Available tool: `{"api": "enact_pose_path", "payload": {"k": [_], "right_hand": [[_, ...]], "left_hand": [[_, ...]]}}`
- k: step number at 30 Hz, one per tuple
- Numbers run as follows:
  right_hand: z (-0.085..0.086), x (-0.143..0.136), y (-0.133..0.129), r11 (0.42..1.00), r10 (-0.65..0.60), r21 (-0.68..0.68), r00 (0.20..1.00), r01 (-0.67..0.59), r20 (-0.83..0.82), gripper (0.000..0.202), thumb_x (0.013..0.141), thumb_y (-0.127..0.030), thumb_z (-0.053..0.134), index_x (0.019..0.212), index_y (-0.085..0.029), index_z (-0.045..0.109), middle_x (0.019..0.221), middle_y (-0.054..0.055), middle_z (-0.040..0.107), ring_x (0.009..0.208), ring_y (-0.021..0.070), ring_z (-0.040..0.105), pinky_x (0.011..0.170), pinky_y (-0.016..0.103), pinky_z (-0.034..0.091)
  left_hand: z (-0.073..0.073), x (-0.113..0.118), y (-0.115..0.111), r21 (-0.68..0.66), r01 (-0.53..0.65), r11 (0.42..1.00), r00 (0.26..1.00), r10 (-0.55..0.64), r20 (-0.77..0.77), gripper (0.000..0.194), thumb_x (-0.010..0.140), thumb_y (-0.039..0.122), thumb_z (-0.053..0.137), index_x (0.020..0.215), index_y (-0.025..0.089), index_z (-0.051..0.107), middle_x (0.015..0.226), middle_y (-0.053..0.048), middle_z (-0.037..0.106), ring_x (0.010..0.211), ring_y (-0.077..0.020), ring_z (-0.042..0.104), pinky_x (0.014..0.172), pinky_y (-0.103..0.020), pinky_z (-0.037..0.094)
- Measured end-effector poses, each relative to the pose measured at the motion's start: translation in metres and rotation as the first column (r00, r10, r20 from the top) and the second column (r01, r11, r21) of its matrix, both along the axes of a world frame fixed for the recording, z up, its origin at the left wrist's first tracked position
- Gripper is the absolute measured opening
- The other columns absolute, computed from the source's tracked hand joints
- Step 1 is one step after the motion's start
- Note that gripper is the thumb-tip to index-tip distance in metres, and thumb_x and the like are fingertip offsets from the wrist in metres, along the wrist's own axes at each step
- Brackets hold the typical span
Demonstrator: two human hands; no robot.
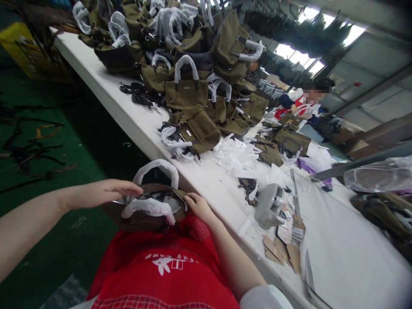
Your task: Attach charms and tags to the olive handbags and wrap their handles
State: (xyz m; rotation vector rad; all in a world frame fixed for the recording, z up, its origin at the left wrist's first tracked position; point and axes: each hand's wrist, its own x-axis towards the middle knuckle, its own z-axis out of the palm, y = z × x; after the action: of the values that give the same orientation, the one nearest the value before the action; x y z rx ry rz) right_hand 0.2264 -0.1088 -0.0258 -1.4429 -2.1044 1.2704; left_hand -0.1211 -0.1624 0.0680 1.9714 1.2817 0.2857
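An olive-brown handbag (144, 222) is held against my red apron, its zipped top open and a greyish lining or filling showing inside. Both of its handles (156, 166) are wrapped in white film. My left hand (120, 189) lies over the left end of the opening, fingers stretched out and the tips at the rim; its thumb is hidden. At the right end, my right hand (198, 207) pinches the bag's edge beside the zipper end.
A white table (206, 180) runs diagonally past me. Similar handbags (186, 94) are heaped on it, with black straps (141, 95), a grey tape dispenser (269, 206) and cardboard tags (281, 252). A co-worker (301, 103) is across the table. A yellow crate (32, 53) stands on the green floor.
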Motion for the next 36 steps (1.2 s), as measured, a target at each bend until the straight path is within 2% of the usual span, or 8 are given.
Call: {"api": "enact_pose_path", "payload": {"k": [3,6,10,13,28,30,33,36], "right_hand": [[-0.008,-0.010,-0.013,0.980,-0.159,-0.150,0.968,0.131,-0.193,0.041,0.094,-0.049,0.044,0.107,-0.015,0.063,0.075,0.002,0.065,0.063,0.0143,0.060,0.059,0.026,0.049],[-0.002,-0.022,-0.021,0.914,-0.270,-0.383,0.904,0.132,-0.333,0.050,0.091,-0.055,0.043,0.121,-0.015,0.055,0.057,-0.004,0.053,0.043,0.0116,0.048,0.041,0.023,0.039],[0.005,-0.032,-0.025,0.916,-0.304,-0.382,0.833,0.122,-0.463,0.047,0.085,-0.054,0.055,0.115,-0.017,0.058,0.074,0.000,0.062,0.059,0.0124,0.057,0.053,0.024,0.047],[0.004,-0.031,-0.026,0.897,-0.315,-0.434,0.813,0.085,-0.490,0.049,0.084,-0.055,0.056,0.115,-0.017,0.056,0.068,-0.001,0.061,0.054,0.0127,0.056,0.051,0.025,0.047],[0.007,-0.030,-0.027,0.913,-0.218,-0.408,0.836,-0.008,-0.504,0.049,0.088,-0.054,0.055,0.121,-0.018,0.057,0.063,-0.004,0.054,0.047,0.0092,0.043,0.045,0.022,0.034],[0.008,-0.031,-0.028,0.923,-0.220,-0.386,0.830,0.006,-0.513,0.045,0.087,-0.052,0.057,0.118,-0.021,0.059,0.069,-0.002,0.057,0.052,0.0099,0.046,0.048,0.023,0.037],[0.013,-0.031,-0.032,0.937,-0.219,-0.350,0.800,0.012,-0.559,0.042,0.083,-0.048,0.064,0.115,-0.021,0.062,0.073,-0.002,0.059,0.059,0.0108,0.048,0.053,0.022,0.039],[0.023,-0.029,-0.037,0.927,-0.227,-0.374,0.763,-0.021,-0.606,0.040,0.081,-0.044,0.068,0.111,-0.018,0.064,0.071,-0.002,0.058,0.061,0.0100,0.048,0.057,0.022,0.040]], "left_hand": [[0.018,0.021,0.028,-0.447,-0.055,0.893,0.924,0.215,0.315,0.041,0.089,0.041,0.041,0.110,0.018,0.068,0.116,-0.011,0.069,0.103,-0.0250,0.065,0.083,-0.030,0.054],[0.017,0.071,0.042,-0.509,0.066,0.858,0.985,0.026,0.172,0.044,0.084,0.053,0.048,0.096,0.016,0.070,0.097,-0.010,0.072,0.078,-0.0205,0.066,0.065,-0.026,0.052],[0.001,0.140,0.036,-0.178,0.068,0.982,0.947,-0.120,-0.298,0.051,0.074,0.065,0.055,0.066,0.016,0.067,0.063,-0.008,0.067,0.057,-0.0207,0.061,0.052,-0.028,0.043],[-0.005,0.165,0.027,0.094,0.184,0.978,0.880,-0.121,-0.460,0.042,0.071,0.057,0.063,0.063,0.016,0.068,0.064,-0.011,0.069,0.062,-0.0260,0.065,0.056,-0.032,0.045],[-0.018,0.148,0.007,0.350,0.448,0.823,0.805,-0.200,-0.559,0.027,0.091,0.025,0.047,0.084,0.012,0.070,0.079,-0.014,0.070,0.072,-0.0269,0.066,0.062,-0.036,0.044],[-0.019,0.144,0.004,0.338,0.388,0.857,0.845,-0.184,-0.501,0.030,0.092,0.022,0.042,0.081,0.014,0.069,0.078,-0.012,0.070,0.072,-0.0246,0.064,0.060,-0.033,0.040],[-0.017,0.136,0.000,0.149,0.071,0.986,0.944,-0.019,-0.329,0.040,0.094,0.032,0.036,0.070,0.016,0.064,0.067,-0.007,0.066,0.061,-0.0190,0.059,0.053,-0.028,0.033],[-0.011,0.119,-0.003,-0.124,-0.138,0.983,0.968,0.107,-0.226,0.044,0.090,0.043,0.038,0.060,0.018,0.058,0.054,-0.002,0.057,0.050,-0.0154,0.050,0.047,-0.027,0.025]]}}
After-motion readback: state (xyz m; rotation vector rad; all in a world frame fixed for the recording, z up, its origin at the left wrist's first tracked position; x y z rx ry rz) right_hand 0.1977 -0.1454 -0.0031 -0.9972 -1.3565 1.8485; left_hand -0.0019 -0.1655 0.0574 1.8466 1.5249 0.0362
